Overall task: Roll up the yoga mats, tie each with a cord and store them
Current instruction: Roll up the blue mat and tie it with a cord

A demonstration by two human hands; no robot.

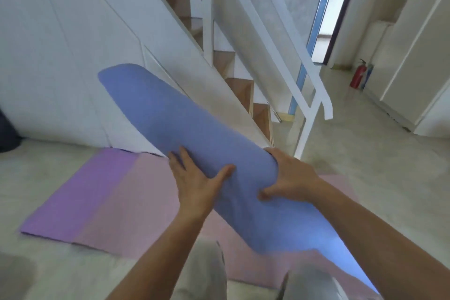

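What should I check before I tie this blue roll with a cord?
1. Left hand grip on the blue mat: ok, thumb over the roll and fingers under it.
2. Right hand grip: ok, fingers and thumb curled round the roll.
3. Roll wound to its end: cannot tell; the near part passes under the right forearm.
4. Cord within reach: not ok, none in view.
5. Pink mat rolled: not ok, it lies flat on the floor under the roll.
6. Far end clear of the staircase: cannot tell from this view.
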